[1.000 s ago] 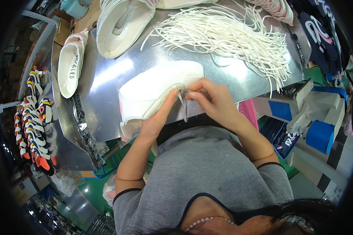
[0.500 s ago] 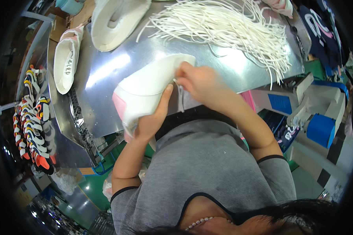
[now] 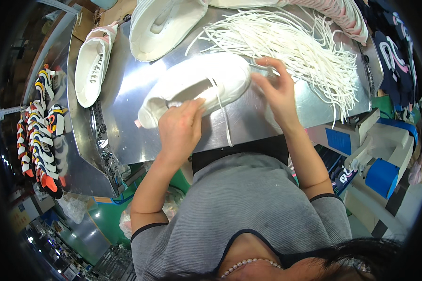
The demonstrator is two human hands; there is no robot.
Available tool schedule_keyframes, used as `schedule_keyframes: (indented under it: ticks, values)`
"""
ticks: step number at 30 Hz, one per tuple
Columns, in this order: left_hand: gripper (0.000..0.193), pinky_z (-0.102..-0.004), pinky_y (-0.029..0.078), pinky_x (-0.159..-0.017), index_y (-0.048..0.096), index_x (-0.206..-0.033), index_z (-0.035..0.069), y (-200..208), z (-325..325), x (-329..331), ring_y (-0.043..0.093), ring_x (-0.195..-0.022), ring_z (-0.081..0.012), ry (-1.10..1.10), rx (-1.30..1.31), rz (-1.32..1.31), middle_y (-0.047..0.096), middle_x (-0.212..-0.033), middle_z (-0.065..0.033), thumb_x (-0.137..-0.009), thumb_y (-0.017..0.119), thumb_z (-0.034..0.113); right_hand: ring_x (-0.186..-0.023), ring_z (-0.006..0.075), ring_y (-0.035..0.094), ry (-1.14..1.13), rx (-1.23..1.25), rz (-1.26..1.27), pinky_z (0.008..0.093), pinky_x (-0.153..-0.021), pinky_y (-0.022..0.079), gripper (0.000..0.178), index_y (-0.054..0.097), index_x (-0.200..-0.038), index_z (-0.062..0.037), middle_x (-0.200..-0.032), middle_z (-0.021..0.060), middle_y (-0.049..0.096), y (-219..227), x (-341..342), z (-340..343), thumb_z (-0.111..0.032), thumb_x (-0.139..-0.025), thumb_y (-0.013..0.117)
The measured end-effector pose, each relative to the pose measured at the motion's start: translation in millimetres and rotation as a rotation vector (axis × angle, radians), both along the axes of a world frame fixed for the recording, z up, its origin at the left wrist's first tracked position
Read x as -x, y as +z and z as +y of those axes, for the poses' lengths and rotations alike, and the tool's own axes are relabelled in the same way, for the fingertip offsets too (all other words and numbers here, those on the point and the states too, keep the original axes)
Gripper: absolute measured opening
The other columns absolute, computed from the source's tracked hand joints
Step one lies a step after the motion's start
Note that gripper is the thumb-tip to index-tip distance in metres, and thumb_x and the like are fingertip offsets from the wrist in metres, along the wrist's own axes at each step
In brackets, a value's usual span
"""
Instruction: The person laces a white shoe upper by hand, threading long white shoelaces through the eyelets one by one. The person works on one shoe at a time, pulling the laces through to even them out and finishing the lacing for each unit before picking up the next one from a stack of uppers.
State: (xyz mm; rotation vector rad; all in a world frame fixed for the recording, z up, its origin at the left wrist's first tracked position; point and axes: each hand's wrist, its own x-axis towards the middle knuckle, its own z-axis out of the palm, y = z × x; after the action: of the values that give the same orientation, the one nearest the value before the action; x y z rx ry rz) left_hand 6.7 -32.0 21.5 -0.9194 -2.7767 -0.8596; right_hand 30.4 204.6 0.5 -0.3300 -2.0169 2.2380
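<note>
A white shoe upper (image 3: 229,70) lies tilted over the metal table, its opening facing me and its toe toward the right. My left hand (image 3: 180,129) is closed on the near edge of its opening, thumb and fingers pinching the side. A white shoelace (image 3: 225,119) runs across the throat and hangs down over the near side, its end loose near the table edge. Beside the toe, my right hand (image 3: 281,93) is open, with thumb and forefinger spread apart and nothing visible between them.
A heap of white laces (image 3: 286,47) covers the far right of the metal table (image 3: 122,126). A laced white upper (image 3: 93,70) and a larger one (image 3: 166,28) lie at the far left. Stacked uppers (image 3: 342,18) line the back right. Multicoloured shoe pieces (image 3: 42,154) lie left.
The shoe upper has turned from its outer side to show its opening and lace. My left hand has shifted its grip to the near edge. My right hand has moved right, away from the upper, and opened.
</note>
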Motion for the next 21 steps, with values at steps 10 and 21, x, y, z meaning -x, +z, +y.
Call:
schedule_keyframes:
  ticks: [10, 21]
  values:
    - [0.023, -0.0372, 0.048, -0.060, 0.069, -0.104, 0.006, 27.6, 15.5, 8.8, 0.062, -0.063, -0.0268, -0.050, -0.073, 0.198, 0.066, -0.078, -0.0079, -0.082, 0.068, 0.000, -0.068, 0.0049, 0.050, 0.372, 0.381, -0.215, 0.0249, -0.059, 0.039, 0.022, 0.073, -0.098, -0.0009, -0.072, -0.0044, 0.056, -10.5, -9.1, -26.8, -0.022, -0.095, 0.068]
    - [0.019, -0.0345, 0.056, -0.074, 0.071, -0.109, 0.003, 72.3, 10.5, 30.8, 0.072, -0.084, -0.0276, 0.006, -0.281, -0.028, 0.075, -0.096, -0.0142, -0.090, 0.067, 0.003, -0.075, 0.0181, 0.063, 0.513, -0.644, -0.284, 0.0315, -0.064, 0.048, 0.012, 0.073, -0.093, -0.0029, -0.082, 0.0071, 0.063, 8.9, -184.3, 48.4, -0.008, -0.083, 0.076]
